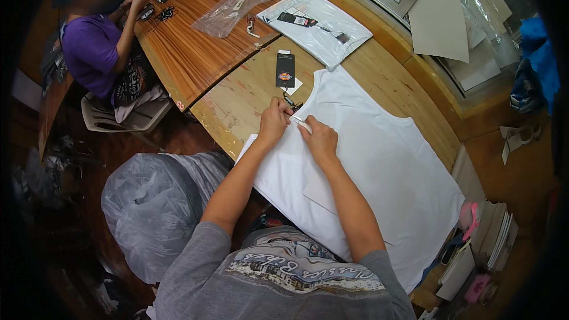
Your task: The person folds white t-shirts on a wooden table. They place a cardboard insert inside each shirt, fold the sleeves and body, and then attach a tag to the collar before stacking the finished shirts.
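Observation:
A white sleeveless shirt lies spread over the table, a pale card panel showing faintly through its cloth. My left hand is closed at the shirt's upper left edge, pinching the cloth beside a black cord. My right hand grips a slim white pointed tool, its tip reaching the left fingertips. What exactly lies between those fingertips is too small to tell. Just beyond them a black hang tag rests flat on the wood, with a white card partly under it.
A bagged folded white garment with a black tag lies at the table's far side. Left of it is a clear plastic bag. A person in purple sits across at far left. A large grey plastic sack stands left of me; card stacks at right.

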Tool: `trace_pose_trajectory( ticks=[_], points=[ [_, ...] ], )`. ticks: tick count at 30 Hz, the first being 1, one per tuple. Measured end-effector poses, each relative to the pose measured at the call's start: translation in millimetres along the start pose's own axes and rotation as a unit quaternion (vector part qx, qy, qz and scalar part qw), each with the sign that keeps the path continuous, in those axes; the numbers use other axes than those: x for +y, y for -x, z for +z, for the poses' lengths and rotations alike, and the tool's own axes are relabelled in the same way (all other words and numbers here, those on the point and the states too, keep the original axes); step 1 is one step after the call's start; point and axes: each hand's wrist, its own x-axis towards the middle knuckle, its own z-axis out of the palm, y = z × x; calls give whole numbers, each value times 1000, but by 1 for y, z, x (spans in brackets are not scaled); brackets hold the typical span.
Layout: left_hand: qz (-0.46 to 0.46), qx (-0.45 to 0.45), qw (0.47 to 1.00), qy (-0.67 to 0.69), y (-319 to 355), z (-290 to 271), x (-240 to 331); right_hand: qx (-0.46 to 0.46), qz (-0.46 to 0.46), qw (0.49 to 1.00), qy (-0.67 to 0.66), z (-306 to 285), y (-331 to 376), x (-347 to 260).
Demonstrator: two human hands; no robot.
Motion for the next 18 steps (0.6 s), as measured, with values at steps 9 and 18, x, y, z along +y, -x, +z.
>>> trace_pose_trajectory(
  ticks=[9, 18],
  points=[
    [2, 254, 936, -245, 31, -170, -18, 52, 162, 985, -13, -85, -114, 146],
    [-86, 114, 939, -313, 120, -106, 49, 181, 274, 939, 99, -171, 108, 194]
  ],
)
